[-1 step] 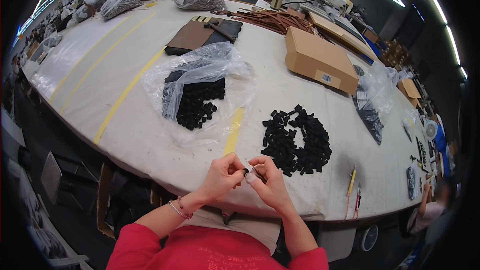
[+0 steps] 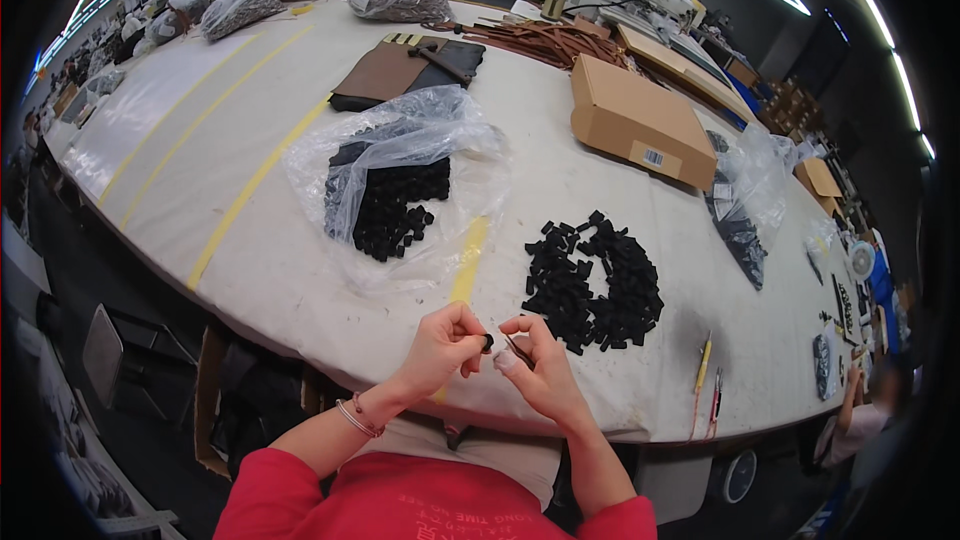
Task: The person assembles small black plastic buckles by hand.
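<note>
My left hand (image 2: 445,348) is closed in a pinch on a small black piece (image 2: 487,343) at the table's near edge. Just to its right, my right hand (image 2: 540,370) has its fingers curled round a thin dark tool (image 2: 518,350), mostly hidden, so its kind is unclear. A narrow gap separates the two hands. Beyond my right hand lies a loose heap of small black pieces (image 2: 625,290). More small black pieces (image 2: 385,205) spill from an open clear plastic bag (image 2: 420,135) farther left.
A cardboard box (image 2: 640,120) stands at the back right, near a bundle of brown strips (image 2: 540,40). Two pen-like tools, one yellow (image 2: 703,365) and one pink (image 2: 716,395), lie at right. A brown and black flat item (image 2: 390,75) sits behind the bag. Another person (image 2: 870,410) is at far right.
My hands have drawn slightly apart; the left one, with the black piece, has shifted a little left. The heap and the bag have stayed put.
</note>
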Available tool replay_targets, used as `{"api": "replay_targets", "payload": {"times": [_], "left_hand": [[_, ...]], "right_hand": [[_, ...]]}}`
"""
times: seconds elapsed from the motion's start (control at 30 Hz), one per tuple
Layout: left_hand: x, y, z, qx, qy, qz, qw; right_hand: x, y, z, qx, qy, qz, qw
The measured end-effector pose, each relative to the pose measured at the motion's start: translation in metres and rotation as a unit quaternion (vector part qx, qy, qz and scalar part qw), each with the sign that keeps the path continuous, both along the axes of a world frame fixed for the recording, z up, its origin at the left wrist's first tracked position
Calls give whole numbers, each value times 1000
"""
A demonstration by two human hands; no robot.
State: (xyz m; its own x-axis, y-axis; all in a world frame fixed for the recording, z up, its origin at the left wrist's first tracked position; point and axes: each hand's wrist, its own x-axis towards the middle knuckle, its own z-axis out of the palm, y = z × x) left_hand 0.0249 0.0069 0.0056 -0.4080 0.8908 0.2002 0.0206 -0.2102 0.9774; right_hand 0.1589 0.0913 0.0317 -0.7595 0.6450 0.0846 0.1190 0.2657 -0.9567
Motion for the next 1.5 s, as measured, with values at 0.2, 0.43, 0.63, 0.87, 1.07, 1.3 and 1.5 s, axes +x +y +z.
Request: {"api": "replay_targets", "payload": {"times": [0.2, 0.43, 0.63, 0.87, 1.07, 1.3, 1.5], "left_hand": [[-3, 2, 12, -108, -389, -84, 911], [-4, 2, 2, -111, -406, -132, 897], [-4, 1, 16, -169, -386, -162, 893], [-2, 0, 10, -173, -430, -215, 860], [-1, 7, 12, -203, -357, -202, 889], [18, 12, -7, 24, 163, 161, 973], [35, 4, -3, 200, 253, 123, 939]], "right_hand": [[11, 2, -6, -35, -66, 61, 995], [12, 4, -8, -16, -71, 75, 995], [20, 16, -6, -69, -69, 140, 985], [24, 20, 8, -187, -92, 153, 966], [19, 17, 10, -89, -106, 111, 984], [-5, 3, -2, 231, -35, -69, 970], [-10, 5, -16, 218, 2, -156, 963]]}}
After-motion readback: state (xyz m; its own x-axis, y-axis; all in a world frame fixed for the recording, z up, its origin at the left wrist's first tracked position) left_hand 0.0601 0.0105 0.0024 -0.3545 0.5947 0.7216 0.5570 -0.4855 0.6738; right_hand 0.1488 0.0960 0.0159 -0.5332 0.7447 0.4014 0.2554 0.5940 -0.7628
